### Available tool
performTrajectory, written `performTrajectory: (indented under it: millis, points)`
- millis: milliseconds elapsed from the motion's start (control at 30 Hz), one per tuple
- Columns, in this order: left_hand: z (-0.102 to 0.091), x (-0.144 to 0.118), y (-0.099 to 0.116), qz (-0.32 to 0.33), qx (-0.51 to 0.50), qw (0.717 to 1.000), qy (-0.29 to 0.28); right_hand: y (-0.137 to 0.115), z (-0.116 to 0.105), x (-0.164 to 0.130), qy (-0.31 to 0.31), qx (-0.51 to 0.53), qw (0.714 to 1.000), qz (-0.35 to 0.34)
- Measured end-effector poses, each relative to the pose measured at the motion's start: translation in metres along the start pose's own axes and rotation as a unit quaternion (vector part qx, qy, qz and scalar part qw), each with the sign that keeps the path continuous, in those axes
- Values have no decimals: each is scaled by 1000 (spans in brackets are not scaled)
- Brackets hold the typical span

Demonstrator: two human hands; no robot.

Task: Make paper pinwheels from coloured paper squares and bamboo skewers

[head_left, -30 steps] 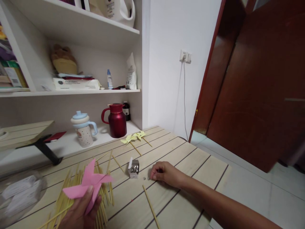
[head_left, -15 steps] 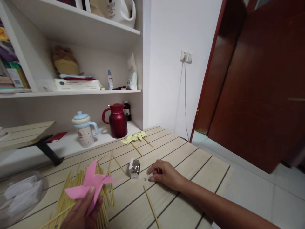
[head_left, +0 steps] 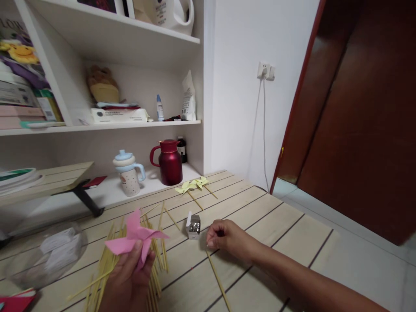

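The pink pinwheel (head_left: pixel 136 240) is held up in the left hand (head_left: pixel 128 281), thumb pressed on its lower fold, above the sticks (head_left: pixel 130 264) spread on the table (head_left: pixel 260 216). The right hand (head_left: pixel 227 238) rests just right of the small pin box (head_left: pixel 194 227), with its fingertips (head_left: pixel 209 242) pressed together as if a pin is pinched; the pin itself is too small to be seen. For this step to be done well, the pin should be kept gripped near its head, the folded corners should be held flat at the centre, and the point should be guided straight through the middle, away from the thumb. One stick (head_left: pixel 217 281) lies near the right wrist.
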State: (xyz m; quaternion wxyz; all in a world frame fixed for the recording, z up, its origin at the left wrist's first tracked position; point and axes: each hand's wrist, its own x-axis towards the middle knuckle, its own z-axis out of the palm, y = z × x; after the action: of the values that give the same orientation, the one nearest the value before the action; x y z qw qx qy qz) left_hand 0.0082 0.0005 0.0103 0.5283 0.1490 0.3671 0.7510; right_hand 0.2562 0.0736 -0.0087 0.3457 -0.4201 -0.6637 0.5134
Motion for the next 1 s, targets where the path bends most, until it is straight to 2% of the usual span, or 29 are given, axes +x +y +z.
performTrajectory:
  millis: [67,133,267,367,467,567,633,800,1000]
  points:
    - [4,1,3,-21,-18,1000,-1,-11,18,2,-30,44,998,20]
    - [7,7,5,-38,-85,996,6,-23,38,7,-54,81,995,36]
    - [16,20,11,-39,-177,983,27,-50,77,20,-94,130,986,54]
    - [24,20,15,-72,-212,974,32,-68,102,24,-113,154,981,33]
    - [29,18,11,-122,-222,967,16,-77,121,23,-105,144,983,-43]
    - [26,20,1,-127,-246,961,17,-72,129,22,-57,57,983,-164]
    - [22,23,-4,-131,-257,957,20,-66,129,22,-56,4,978,-200]
    - [16,28,-3,-129,-269,954,24,-61,127,22,-86,-9,971,-224]
    - [18,26,1,-120,-272,954,33,-62,130,17,-64,-14,974,-217]
